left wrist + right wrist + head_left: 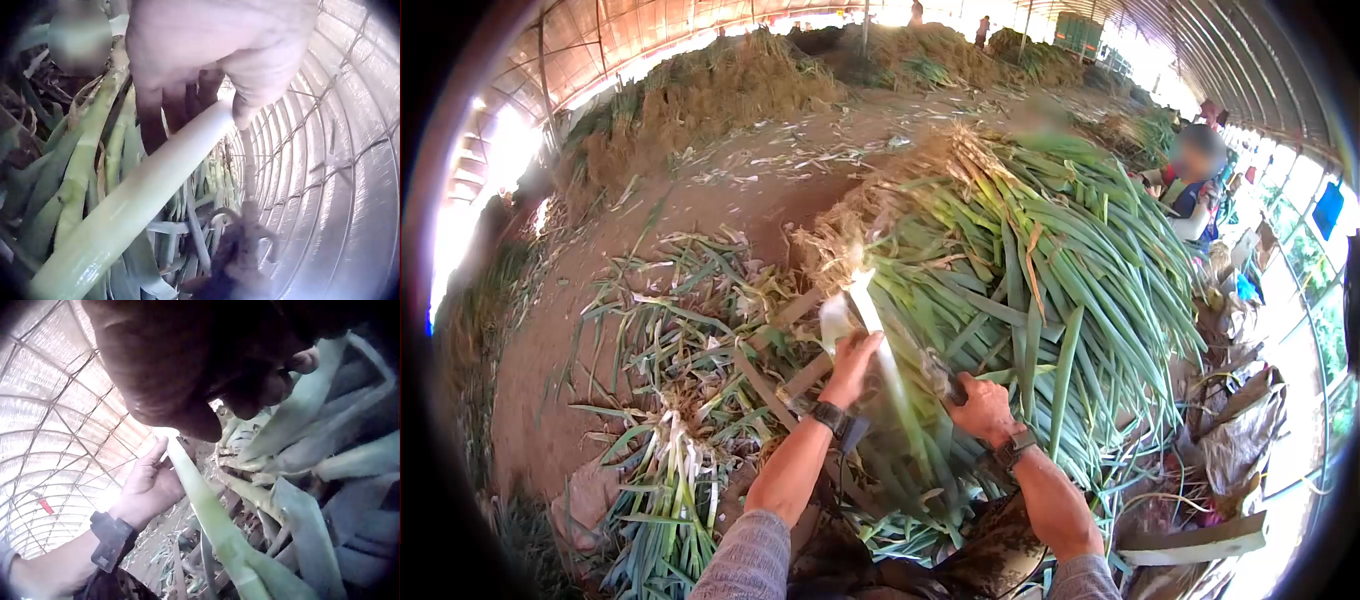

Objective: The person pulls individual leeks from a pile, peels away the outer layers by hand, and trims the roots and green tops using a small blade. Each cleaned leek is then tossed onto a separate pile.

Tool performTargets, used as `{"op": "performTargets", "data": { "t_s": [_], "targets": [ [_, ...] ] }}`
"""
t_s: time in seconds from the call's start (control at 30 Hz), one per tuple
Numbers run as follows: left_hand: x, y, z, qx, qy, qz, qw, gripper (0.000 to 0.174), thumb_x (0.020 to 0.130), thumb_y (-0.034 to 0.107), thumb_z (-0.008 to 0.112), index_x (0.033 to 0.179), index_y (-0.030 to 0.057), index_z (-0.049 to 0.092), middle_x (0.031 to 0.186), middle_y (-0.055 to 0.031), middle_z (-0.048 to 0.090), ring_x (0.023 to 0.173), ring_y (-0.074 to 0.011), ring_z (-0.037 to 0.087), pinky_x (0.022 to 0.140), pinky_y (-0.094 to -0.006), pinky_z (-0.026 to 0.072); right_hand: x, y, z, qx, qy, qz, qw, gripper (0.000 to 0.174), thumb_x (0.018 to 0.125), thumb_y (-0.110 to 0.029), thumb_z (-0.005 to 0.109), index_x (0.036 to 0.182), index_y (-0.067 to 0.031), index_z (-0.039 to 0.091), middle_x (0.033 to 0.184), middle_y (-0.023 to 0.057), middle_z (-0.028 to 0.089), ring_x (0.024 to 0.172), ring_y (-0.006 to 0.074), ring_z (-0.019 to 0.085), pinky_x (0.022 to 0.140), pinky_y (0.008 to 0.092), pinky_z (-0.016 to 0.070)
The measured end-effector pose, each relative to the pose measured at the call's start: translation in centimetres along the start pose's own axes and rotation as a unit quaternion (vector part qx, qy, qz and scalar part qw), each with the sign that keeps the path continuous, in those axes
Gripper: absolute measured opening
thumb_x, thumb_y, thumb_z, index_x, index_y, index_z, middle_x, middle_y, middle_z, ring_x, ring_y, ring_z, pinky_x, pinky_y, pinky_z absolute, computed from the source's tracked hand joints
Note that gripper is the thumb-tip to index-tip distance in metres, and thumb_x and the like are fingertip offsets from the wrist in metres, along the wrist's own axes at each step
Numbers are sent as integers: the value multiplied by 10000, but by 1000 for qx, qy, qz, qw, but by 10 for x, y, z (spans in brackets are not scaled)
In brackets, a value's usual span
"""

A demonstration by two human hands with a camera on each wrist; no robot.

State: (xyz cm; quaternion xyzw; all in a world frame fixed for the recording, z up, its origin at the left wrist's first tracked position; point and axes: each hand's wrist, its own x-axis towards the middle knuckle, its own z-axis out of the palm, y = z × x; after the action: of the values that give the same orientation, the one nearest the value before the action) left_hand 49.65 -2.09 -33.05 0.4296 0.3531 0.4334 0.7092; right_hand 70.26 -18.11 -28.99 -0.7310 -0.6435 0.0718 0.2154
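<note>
My left hand [855, 368] grips a long green onion [887, 360] by its white stem, roots pointing away and green leaves trailing back toward my lap. In the left wrist view, thumb and fingers close round the smooth pale stem [125, 209]. A loose white strip of skin [834, 318] hangs beside the stem. To the right, the fingers of my right hand [985, 410] curl round a short dark tool [941, 376], blurred in the head view; its kind cannot be made out. The right wrist view shows this hand [181, 369] in dark shadow above the leaves.
A big heap of green onions [1080, 250] spreads ahead and right. Wooden bars [805, 378] lie beside my left hand. Peeled onions [675, 480] and leaf scraps [680, 300] cover ground at left. Another person [1190, 185] sits beyond the heap; sacks [1240, 430] line the right.
</note>
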Motion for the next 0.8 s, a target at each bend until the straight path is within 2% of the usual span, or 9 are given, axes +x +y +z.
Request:
{"op": "performTargets", "data": {
  "t_s": [0.1, 0.23, 0.3, 0.37, 0.5, 0.57, 0.63, 0.77, 0.8],
  "targets": [
    [-2, -5, -3, -59, -37, 6, 998, 206, 929, 256, 681, 990, 69, 619, 848, 14, 620, 694, -101, 579, 575, -267, 483, -1, -10, -7, 52, 3, -45, 998, 384, 797, -333, 683, 1057, -53, 649, 828, 202, 686, 805, 409, 655, 741, 503, 519],
    [-12, -2, -8, -93, -73, -16, 993, 192, 962, 261, 635, 1039, 85, 630, 934, -5, 644, 807, -127, 615, 680, -309, 515, -2, -16, -10, 38, 2, 0, 999, 408, 773, -324, 707, 1091, -73, 658, 869, 209, 689, 828, 400, 662, 759, 494, 529],
    [-23, 8, -5, -152, -97, -39, 983, 175, 978, 251, 603, 1053, 95, 630, 975, -6, 654, 883, -147, 617, 769, -343, 514, -7, -16, -14, 101, -6, -85, 991, 377, 767, -304, 715, 1067, -79, 669, 878, 194, 694, 839, 399, 661, 764, 490, 529],
    [-30, 7, -4, -221, -144, -18, 964, 205, 1000, 272, 556, 1070, 86, 608, 1011, -23, 611, 930, -225, 601, 851, -451, 492, -14, -15, -11, 109, -2, -80, 991, 360, 770, -302, 711, 1052, -81, 673, 882, 186, 695, 846, 396, 661, 766, 483, 531],
    [-24, 1, -2, -253, -40, 1, 967, 320, 940, 377, 472, 967, 78, 582, 821, -70, 590, 739, -238, 579, 708, -448, 499, -27, -16, -24, 103, -24, -84, 991, 331, 769, -288, 700, 1022, -77, 676, 887, 180, 696, 863, 384, 661, 770, 468, 535],
    [-25, 29, 2, -215, 35, 53, 974, 346, 903, 405, 434, 917, 90, 576, 758, -63, 579, 659, -221, 546, 625, -404, 478, -36, -13, -26, 103, -29, -101, 989, 337, 768, -292, 698, 1024, -75, 675, 876, 186, 694, 851, 385, 662, 760, 466, 537],
    [-32, 71, -6, -244, -1, 24, 970, 387, 884, 463, 499, 972, 97, 584, 770, -36, 590, 649, -221, 555, 621, -366, 478, -43, -8, -30, 102, -28, -119, 987, 343, 767, -297, 697, 1025, -74, 674, 865, 192, 692, 839, 385, 663, 751, 465, 539],
    [-45, 184, -4, -186, 54, 219, 956, 391, 871, 506, 624, 882, 117, 583, 758, -46, 612, 643, -200, 587, 609, -355, 503, -50, -5, -33, 127, -44, -128, 983, 356, 769, -341, 686, 1013, -81, 675, 813, 196, 685, 779, 395, 663, 713, 470, 541],
    [-56, 184, -5, -188, 59, 218, 956, 391, 871, 506, 624, 882, 117, 583, 758, -46, 612, 643, -200, 587, 609, -355, 503, -54, -11, -35, 125, -56, -128, 982, 359, 768, -342, 686, 1019, -86, 677, 816, 195, 686, 781, 396, 663, 715, 469, 542]
  ]
}}
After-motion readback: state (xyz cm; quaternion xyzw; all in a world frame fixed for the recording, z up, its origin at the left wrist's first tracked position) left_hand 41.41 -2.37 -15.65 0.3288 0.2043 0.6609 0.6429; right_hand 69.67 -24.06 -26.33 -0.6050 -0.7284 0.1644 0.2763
